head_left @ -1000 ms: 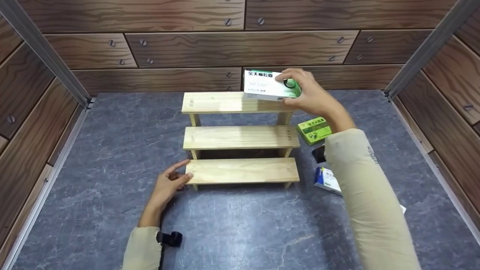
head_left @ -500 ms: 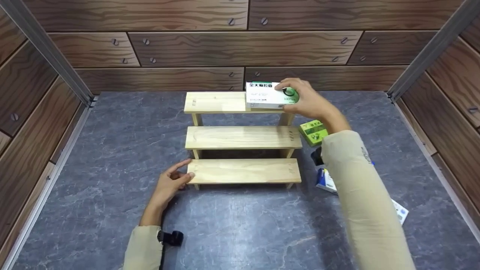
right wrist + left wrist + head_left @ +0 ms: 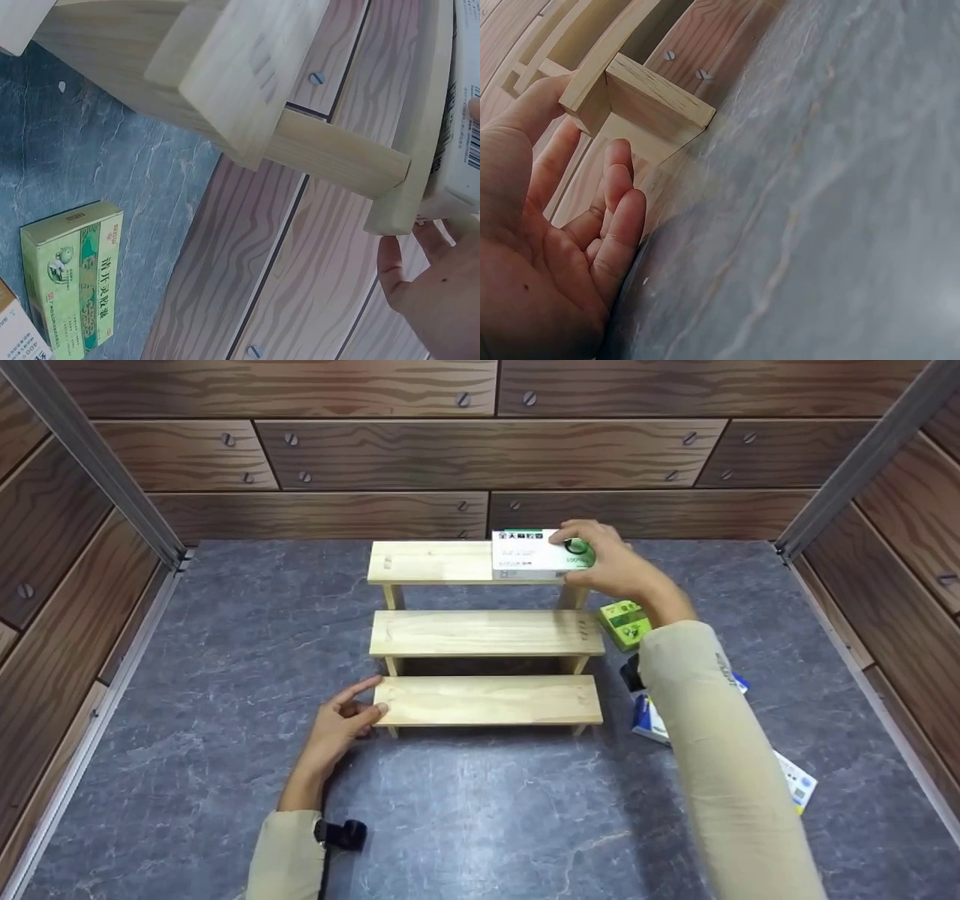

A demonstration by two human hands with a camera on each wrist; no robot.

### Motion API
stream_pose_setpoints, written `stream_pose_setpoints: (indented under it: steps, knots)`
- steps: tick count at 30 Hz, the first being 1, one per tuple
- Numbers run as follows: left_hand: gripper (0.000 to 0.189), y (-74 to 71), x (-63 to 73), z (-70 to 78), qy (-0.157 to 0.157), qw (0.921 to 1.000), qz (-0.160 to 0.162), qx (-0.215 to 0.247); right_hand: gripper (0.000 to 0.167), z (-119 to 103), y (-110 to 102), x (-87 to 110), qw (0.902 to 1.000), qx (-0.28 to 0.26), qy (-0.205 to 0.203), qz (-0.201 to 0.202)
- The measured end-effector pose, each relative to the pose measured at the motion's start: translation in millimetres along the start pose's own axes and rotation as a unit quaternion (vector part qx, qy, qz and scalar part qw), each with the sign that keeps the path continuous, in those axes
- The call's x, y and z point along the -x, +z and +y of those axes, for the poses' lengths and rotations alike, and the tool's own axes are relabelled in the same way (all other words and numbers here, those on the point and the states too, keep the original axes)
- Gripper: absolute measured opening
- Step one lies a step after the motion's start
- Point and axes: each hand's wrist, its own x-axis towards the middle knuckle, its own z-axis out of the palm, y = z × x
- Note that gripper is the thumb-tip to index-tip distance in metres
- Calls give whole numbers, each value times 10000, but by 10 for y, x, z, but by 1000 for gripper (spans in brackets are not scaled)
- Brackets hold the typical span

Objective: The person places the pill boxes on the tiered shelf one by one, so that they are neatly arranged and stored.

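Observation:
A three-tier wooden step stand (image 3: 484, 701) stands on the grey marbled surface in the head view. My right hand (image 3: 624, 570) grips the right end of a white and green medicine box (image 3: 525, 553), thumb at the near side and fingers over the top. The box lies flat over the right half of the top tier; the right wrist view shows its barcoded side (image 3: 450, 142) against that board. At the lowest tier's left end, my left hand (image 3: 334, 735) holds the board's edge between thumb and index finger. Its other fingers curl loosely beneath, as the left wrist view shows.
A green medicine box (image 3: 624, 624) lies right of the stand. Nearer, a blue and white box (image 3: 651, 721) and another white box (image 3: 796, 781) are partly covered by the right sleeve (image 3: 731, 757). Wood-patterned walls (image 3: 487, 454) enclose the back and sides.
My right hand has lowered the white and green box from above the top tier down onto it. The left hand keeps its hold on the lowest tier.

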Motion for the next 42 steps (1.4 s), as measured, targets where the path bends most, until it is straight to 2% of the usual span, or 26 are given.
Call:
stream_pose_setpoints:
  steps: [8, 16, 19, 22, 25, 29, 32, 38, 42]
  knots:
    - [49, 10, 2, 5, -39, 10000, 8, -31, 57, 28, -13, 17, 10000, 16, 79, -42]
    - [47, 2, 1, -13, -39, 9998, 42, -191, 64, -6, -81, 125, 9991, -30, 152, 386]
    - [47, -2, 0, -13, -41, 9997, 86, -214, 64, 11, -131, 182, 9991, -36, 61, 419]
    - [48, 1, 1, -12, -59, 9998, 74, -202, 66, 38, -196, 263, 9992, -58, -28, 402]
    - [49, 6, 57, 89, -110, 9998, 17, -177, 70, 63, -260, 362, 9992, -172, -1, 365]
    - [50, -8, 56, 99, -151, 9997, -6, -185, 76, 124, -348, 509, 9991, -305, 72, 288]
    - [50, -8, 4, 3, -106, 9998, 36, -192, 80, 211, -416, 625, 9993, -273, 84, 250]
    - [47, 7, 9, -18, 2, 9998, 97, -189, 87, 403, -512, 861, 9993, -238, 112, 248]
    - [49, 1, 11, -25, -14, 9998, 24, -219, 88, 546, -530, 1006, 9995, -161, 79, 249]
